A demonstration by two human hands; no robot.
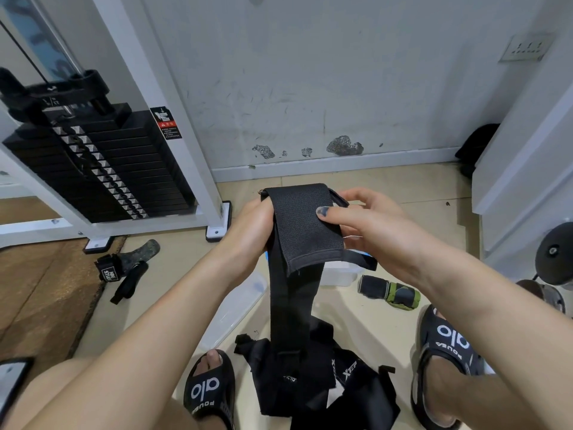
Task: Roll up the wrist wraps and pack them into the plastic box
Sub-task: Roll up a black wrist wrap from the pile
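Both hands up at chest height on one black wrist wrap (297, 231). Left hand (251, 225) is clamped around the folded top end, fingers hidden behind the fabric. Right hand (366, 225) pinches the same fold, thumb pressed flat on the front face. The tail hangs straight down below the hands onto a heap of more black wraps (313, 377) on the floor. Plastic box (338, 273) sits below and just past the right hand, mostly hidden; its lid (235, 305) seems to lie below the left wrist. Roll looks barely started. Advice: keep edges aligned, roll tight from the top, let the tail feed up under tension, don't let it twist.
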